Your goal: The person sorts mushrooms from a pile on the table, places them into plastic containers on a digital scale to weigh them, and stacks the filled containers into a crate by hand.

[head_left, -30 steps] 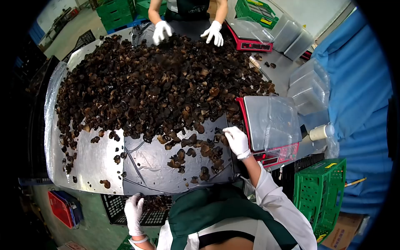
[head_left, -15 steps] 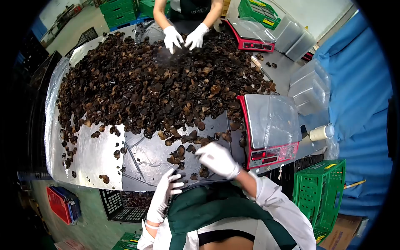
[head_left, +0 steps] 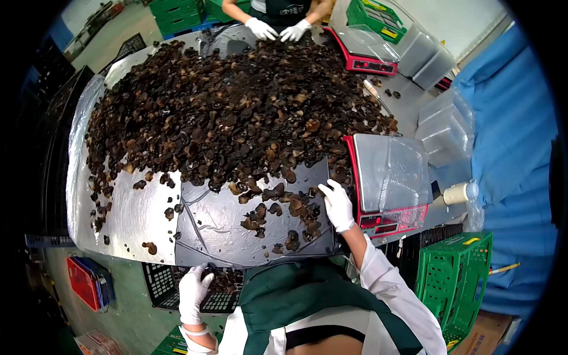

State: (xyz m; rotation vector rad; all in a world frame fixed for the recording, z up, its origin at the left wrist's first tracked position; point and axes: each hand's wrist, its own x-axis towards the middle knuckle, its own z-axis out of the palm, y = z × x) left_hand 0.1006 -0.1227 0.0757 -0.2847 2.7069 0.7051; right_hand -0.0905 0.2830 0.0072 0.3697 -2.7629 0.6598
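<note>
A broad heap of dark wood ear mushrooms (head_left: 236, 112) covers most of the table. My right hand (head_left: 338, 208), in a white glove, is beside the red scale (head_left: 393, 171). Its fingers are apart at the right end of a small group of loose mushrooms (head_left: 302, 208), and nothing shows in them. In a white glove too, my left hand (head_left: 193, 293) hangs past the table's front edge, over a black crate (head_left: 161, 284) with dark pieces in it. The left fingers are loosely bent and apart, with no piece visible in them.
Across the table a co-worker's gloved hands (head_left: 278, 31) rest at the heap's far edge. A second red scale (head_left: 370, 53), clear plastic boxes (head_left: 444, 127) and a white roll (head_left: 458, 192) are at the right. Green crates (head_left: 452, 284) stand below right, a red basket (head_left: 83, 283) below left.
My right hand moved right, from over the loose mushrooms to beside the scale. My left hand moved left and down over the black crate. The co-worker's hands drew back to the far edge.
</note>
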